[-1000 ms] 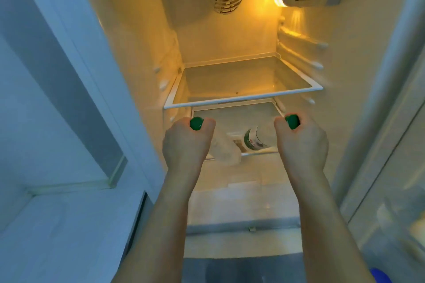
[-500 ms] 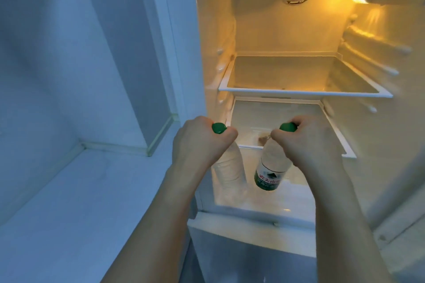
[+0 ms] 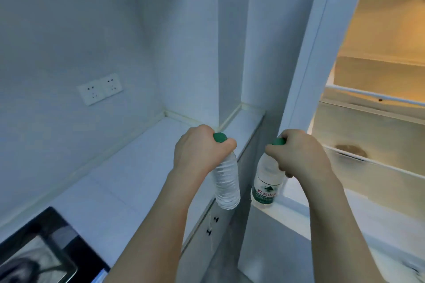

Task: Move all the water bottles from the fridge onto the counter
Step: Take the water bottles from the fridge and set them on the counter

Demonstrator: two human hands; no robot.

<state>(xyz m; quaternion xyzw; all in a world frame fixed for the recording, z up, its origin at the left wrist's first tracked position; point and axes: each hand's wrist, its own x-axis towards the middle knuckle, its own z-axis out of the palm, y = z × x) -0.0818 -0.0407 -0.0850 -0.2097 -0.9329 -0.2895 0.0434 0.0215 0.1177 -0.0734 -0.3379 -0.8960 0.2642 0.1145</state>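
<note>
My left hand (image 3: pixel 199 151) grips the green-capped neck of a clear, unlabelled water bottle (image 3: pixel 226 185), which hangs over the right edge of the white counter (image 3: pixel 128 181). My right hand (image 3: pixel 299 156) holds a second water bottle (image 3: pixel 265 187) by its green cap; this one has a green and white label and hangs in front of the fridge's left edge. The open fridge (image 3: pixel 379 122) is at the right, lit yellow inside, and the shelves that I can see hold no bottles.
A double wall socket (image 3: pixel 100 88) sits on the wall behind the counter. A black sink or hob (image 3: pixel 39 248) is set in the counter at the bottom left. Below the counter are cabinet doors with small black knobs (image 3: pixel 212 225). A white column stands between counter and fridge.
Both hands have drawn the two bottles out of the fridge and swung left. The view has turned from the fridge interior to the counter.
</note>
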